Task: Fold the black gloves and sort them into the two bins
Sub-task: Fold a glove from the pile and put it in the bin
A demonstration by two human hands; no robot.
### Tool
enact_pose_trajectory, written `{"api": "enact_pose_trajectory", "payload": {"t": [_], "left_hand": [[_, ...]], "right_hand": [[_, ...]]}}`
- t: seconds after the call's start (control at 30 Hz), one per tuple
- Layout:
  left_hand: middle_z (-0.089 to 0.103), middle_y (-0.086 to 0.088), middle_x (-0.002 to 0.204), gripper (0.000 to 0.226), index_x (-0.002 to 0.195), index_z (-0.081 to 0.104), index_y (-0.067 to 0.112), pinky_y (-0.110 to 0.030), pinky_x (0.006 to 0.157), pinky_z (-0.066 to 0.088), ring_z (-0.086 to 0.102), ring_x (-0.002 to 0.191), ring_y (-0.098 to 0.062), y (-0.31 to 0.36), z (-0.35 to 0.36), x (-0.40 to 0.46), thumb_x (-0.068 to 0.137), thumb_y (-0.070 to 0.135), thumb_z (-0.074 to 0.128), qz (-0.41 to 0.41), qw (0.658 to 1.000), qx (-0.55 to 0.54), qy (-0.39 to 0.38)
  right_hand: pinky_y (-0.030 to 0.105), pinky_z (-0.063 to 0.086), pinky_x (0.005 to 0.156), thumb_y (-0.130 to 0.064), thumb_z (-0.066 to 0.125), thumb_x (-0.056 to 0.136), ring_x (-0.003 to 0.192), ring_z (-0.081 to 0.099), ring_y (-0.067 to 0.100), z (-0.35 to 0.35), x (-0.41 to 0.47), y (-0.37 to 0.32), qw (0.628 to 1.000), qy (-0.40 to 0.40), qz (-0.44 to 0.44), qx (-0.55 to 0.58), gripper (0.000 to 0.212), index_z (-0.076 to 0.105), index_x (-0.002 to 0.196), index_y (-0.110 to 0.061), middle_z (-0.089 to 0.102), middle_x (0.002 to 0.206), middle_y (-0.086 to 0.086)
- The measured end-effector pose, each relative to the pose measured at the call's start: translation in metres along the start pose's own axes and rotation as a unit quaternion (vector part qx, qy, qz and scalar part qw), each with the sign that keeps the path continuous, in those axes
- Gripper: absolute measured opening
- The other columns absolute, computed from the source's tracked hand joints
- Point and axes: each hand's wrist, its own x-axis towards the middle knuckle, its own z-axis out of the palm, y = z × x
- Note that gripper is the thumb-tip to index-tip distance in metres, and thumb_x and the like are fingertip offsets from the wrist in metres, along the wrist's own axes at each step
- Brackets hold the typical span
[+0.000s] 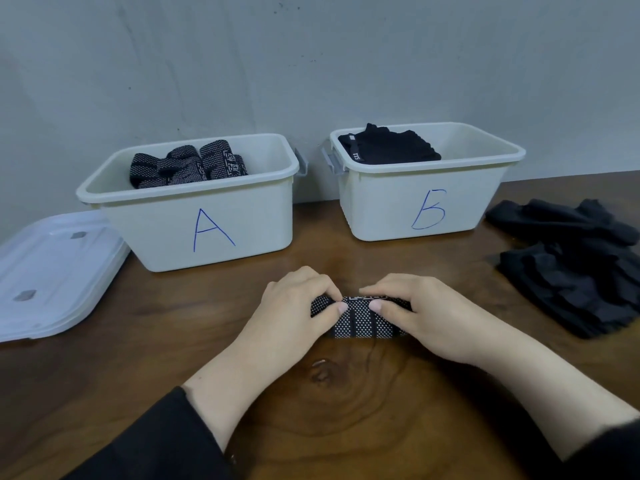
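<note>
While both hands work low in the middle of the frame, I see a dotted glove (360, 318) lying flat on the wooden table (346, 403), folded into a small block. My left hand (294, 306) pinches its left end with curled fingers and thumb. My right hand (419, 313) does the same at the right end, with its fingertips (375, 306) pressing on top.

I think this glove is soft, light and bendy, so it will not break. It may spring open if I let go. The little dots look grippy, so it should not slip. I would hold it across the fold, squeezing the layers together.

Bin A (194, 216), at middle left, holds dotted gloves like this one. Bin B (422, 202), at middle right, holds plain black ones. More plain black gloves (571, 265) wait at the right edge.
</note>
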Motion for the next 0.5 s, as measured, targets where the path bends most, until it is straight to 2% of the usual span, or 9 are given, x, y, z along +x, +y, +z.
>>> {"api": "enact_pose_trajectory", "payload": {"t": [0.17,0.23,0.33,0.4,0.5], "left_hand": [[0.050,0.019,0.094,0.013,0.093,0.073,0.037,-0.029,0.094,0.031,0.046,0.097,-0.002,-0.002,0.004,0.004,0.092,0.046,0.062,0.009,1.000,0.000,-0.008],[0.049,0.019,0.090,0.020,0.100,0.076,0.035,-0.027,0.090,0.030,0.043,0.092,-0.002,-0.003,0.002,0.006,0.093,0.046,0.061,0.029,0.999,0.009,-0.014],[0.057,0.018,0.092,0.026,0.113,0.075,0.034,-0.027,0.086,0.031,0.044,0.092,-0.003,-0.009,-0.005,0.005,0.095,0.046,0.059,0.060,0.997,0.021,-0.037],[0.063,0.017,0.096,0.027,0.115,0.073,0.034,-0.029,0.087,0.033,0.047,0.094,-0.004,-0.014,-0.010,0.004,0.095,0.046,0.059,0.072,0.996,0.017,-0.041],[0.067,0.017,0.098,0.027,0.108,0.076,0.035,-0.034,0.093,0.037,0.051,0.095,-0.003,-0.015,-0.016,0.003,0.096,0.049,0.055,0.075,0.996,-0.001,-0.043]], "right_hand": [[0.018,0.041,0.097,-0.039,0.060,0.099,0.110,0.054,-0.005,-0.015,0.017,-0.012,0.991,-0.104,0.016,-0.079,0.031,0.065,0.129,-0.036,0.060,0.120,-0.024],[0.013,0.042,0.090,-0.039,0.063,0.098,0.106,0.055,-0.004,-0.024,0.029,-0.021,0.981,-0.156,0.026,-0.115,0.033,0.064,0.131,-0.036,0.060,0.124,-0.021],[0.006,0.043,0.077,-0.037,0.067,0.094,0.094,0.059,-0.008,-0.032,0.047,-0.037,0.965,-0.226,0.045,-0.128,0.036,0.064,0.130,-0.035,0.064,0.118,-0.020],[0.007,0.045,0.078,-0.035,0.071,0.092,0.093,0.059,-0.008,-0.033,0.057,-0.046,0.954,-0.264,0.055,-0.135,0.038,0.063,0.129,-0.034,0.064,0.113,-0.021],[0.014,0.050,0.081,-0.030,0.074,0.087,0.094,0.062,-0.003,-0.031,0.067,-0.054,0.942,-0.289,0.069,-0.155,0.037,0.064,0.122,-0.034,0.066,0.108,-0.019]]}}
